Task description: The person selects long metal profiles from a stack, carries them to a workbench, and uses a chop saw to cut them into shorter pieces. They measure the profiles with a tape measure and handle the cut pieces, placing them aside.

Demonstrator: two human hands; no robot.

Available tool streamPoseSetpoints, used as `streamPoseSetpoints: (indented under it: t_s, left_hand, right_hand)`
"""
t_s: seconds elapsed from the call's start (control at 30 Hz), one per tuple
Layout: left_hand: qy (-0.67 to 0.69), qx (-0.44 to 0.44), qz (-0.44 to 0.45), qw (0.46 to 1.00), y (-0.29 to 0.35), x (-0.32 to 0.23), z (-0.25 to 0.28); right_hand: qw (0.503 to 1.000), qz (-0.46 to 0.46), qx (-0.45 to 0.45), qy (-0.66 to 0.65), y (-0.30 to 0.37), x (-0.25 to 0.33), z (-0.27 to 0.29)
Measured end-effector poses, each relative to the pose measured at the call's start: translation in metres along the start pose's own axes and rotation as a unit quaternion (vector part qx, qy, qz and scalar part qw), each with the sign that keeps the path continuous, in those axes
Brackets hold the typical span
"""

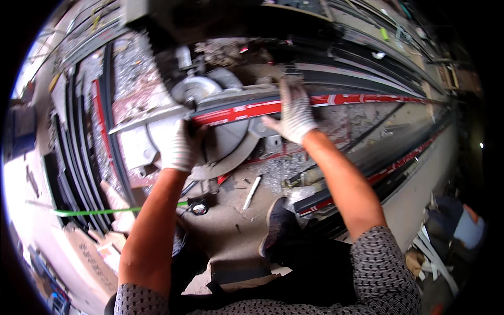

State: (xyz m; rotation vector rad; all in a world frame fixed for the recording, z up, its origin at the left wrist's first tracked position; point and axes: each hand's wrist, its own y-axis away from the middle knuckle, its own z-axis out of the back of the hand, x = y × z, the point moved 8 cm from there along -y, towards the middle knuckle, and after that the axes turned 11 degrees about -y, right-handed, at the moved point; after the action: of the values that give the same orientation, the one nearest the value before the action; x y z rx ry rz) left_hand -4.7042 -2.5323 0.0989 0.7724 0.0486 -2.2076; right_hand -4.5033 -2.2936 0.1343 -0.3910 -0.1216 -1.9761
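A long dark metal profile with a red printed film (247,111) lies along the fence (152,117) of a miter saw (223,144), running off to the right. My left hand (180,146), in a striped white work glove, is at the profile's left end beside the saw's centre, its fingers partly hidden. My right hand (294,111), gloved alike, wraps over the profile farther right, thumb on the near side and fingers behind. Just beyond the profile is the saw's round grey guard (197,88); the dark saw head (210,21) hangs blurred above.
Dark profiles (81,142) lie at the left, and several more (362,79) at the back right. Near my feet are a tape measure (199,208) and a thin white stick (252,191). A green strap (94,212) crosses the left floor by a cardboard box (89,254). Metal shavings (278,170) litter the ground.
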Motion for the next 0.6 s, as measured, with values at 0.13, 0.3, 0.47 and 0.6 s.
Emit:
streamPoseSetpoints:
  t_s: [0.13,0.3,0.47,0.6]
  left_hand:
    - [0.02,0.013,0.003,1.0,-0.001,-0.005,0.004]
    - [-0.06,-0.039,-0.045,0.996,-0.001,-0.014,0.007]
    - [-0.112,-0.024,-0.036,0.993,0.001,-0.021,0.002]
    - [-0.092,-0.037,-0.033,0.995,-0.001,-0.023,0.0]
  right_hand:
    - [0.999,-0.032,0.028,0.031,-0.011,0.003,-0.004]
    - [0.998,-0.043,0.04,-0.004,-0.012,-0.002,-0.002]
    - [1.0,-0.014,0.009,-0.023,-0.008,-0.006,-0.003]
    - [0.999,-0.024,0.034,-0.024,-0.01,-0.008,-0.003]
